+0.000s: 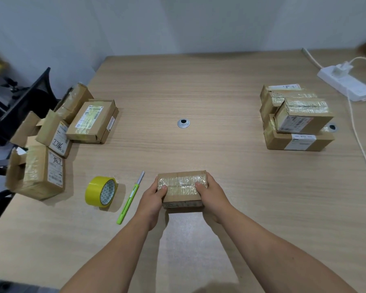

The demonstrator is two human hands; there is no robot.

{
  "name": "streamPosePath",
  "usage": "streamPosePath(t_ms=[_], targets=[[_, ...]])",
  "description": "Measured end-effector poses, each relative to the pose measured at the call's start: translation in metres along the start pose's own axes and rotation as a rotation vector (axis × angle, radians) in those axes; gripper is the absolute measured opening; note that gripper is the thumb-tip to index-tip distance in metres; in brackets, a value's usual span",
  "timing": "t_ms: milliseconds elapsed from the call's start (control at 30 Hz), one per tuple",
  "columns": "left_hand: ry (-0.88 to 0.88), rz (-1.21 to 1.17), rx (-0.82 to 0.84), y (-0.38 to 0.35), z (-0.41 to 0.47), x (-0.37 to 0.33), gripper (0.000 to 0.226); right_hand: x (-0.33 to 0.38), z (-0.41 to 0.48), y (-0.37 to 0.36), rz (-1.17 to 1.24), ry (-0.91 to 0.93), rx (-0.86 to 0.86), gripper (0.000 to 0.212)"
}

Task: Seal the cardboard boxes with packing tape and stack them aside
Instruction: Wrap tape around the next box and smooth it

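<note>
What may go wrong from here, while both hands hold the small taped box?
1. The green plastic knife lies close beside the left hand, and its metal blade looks extended; a careless move might cut.
2. The stack of taped cardboard boxes on the right looks uneven, so adding the small brown cardboard box may topple it.

The small box (pixel 181 188) is right before me, its top covered in clear tape, gripped at each end by my left hand (pixel 154 194) and right hand (pixel 209 193). The yellow tape roll (pixel 101 191) stands on edge on the worktop (pixel 199 92), to the box's left. Open boxes (pixel 51 136) are piled far left, and taped boxes (pixel 296 121) are stacked far right.
</note>
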State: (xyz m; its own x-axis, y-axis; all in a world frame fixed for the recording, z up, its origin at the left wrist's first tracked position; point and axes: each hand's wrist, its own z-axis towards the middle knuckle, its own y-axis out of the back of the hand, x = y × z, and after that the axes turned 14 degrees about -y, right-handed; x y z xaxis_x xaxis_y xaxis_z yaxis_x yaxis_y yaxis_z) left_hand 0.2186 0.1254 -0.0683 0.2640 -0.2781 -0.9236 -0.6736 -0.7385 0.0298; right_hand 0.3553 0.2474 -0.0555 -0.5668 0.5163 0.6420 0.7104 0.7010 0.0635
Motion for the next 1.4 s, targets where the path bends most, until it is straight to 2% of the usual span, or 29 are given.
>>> streamPosePath(t_ms=[167,267,367,467,500,533,600,633,900,1067,1133,1200,1300,1400], targets=[[0.018,-0.084,-0.006,0.002,-0.003,-0.008,0.039,-0.009,0.014,0.007,0.116,-0.034,0.090,0.053],[0.020,-0.092,-0.020,0.002,-0.004,-0.010,0.032,-0.003,0.008,0.008,0.119,-0.053,0.081,0.043],[0.012,-0.054,-0.080,-0.003,-0.008,-0.013,0.024,0.007,0.003,0.004,0.117,-0.074,0.025,0.047],[-0.015,0.069,-0.116,-0.012,-0.005,-0.013,0.012,0.014,0.001,-0.005,0.005,-0.082,-0.099,0.056],[-0.029,0.139,-0.125,-0.016,-0.006,-0.016,0.014,0.016,0.001,-0.009,-0.042,-0.076,-0.147,0.063],[-0.036,0.197,-0.133,-0.019,-0.007,-0.017,0.029,0.016,0.002,-0.013,-0.088,-0.072,-0.192,0.066],[-0.037,0.237,-0.165,-0.022,-0.008,-0.017,0.060,0.014,0.007,-0.017,-0.132,-0.059,-0.257,0.060],[-0.040,0.248,-0.170,-0.022,-0.007,-0.015,0.064,0.013,0.006,-0.017,-0.127,-0.055,-0.260,0.056],[0.016,0.143,-0.180,-0.019,-0.013,-0.025,0.046,0.004,0.006,-0.003,-0.032,0.007,-0.203,0.047],[0.009,0.077,-0.209,-0.011,-0.004,-0.014,0.050,0.000,0.005,-0.003,0.286,-0.015,-0.074,0.037],[0.004,0.009,-0.250,-0.010,-0.006,-0.019,0.030,0.001,0.003,0.001,0.342,-0.031,-0.061,0.037],[0.017,-0.080,-0.288,-0.007,-0.005,-0.023,0.028,-0.001,0.006,0.005,0.340,-0.088,-0.072,0.045],[0.061,-0.226,-0.302,-0.006,-0.006,-0.028,0.024,-0.003,0.007,0.012,0.361,-0.168,0.042,0.053],[0.074,-0.155,-0.257,-0.008,-0.004,-0.028,0.025,0.006,-0.002,0.015,0.490,-0.186,0.169,0.047]])
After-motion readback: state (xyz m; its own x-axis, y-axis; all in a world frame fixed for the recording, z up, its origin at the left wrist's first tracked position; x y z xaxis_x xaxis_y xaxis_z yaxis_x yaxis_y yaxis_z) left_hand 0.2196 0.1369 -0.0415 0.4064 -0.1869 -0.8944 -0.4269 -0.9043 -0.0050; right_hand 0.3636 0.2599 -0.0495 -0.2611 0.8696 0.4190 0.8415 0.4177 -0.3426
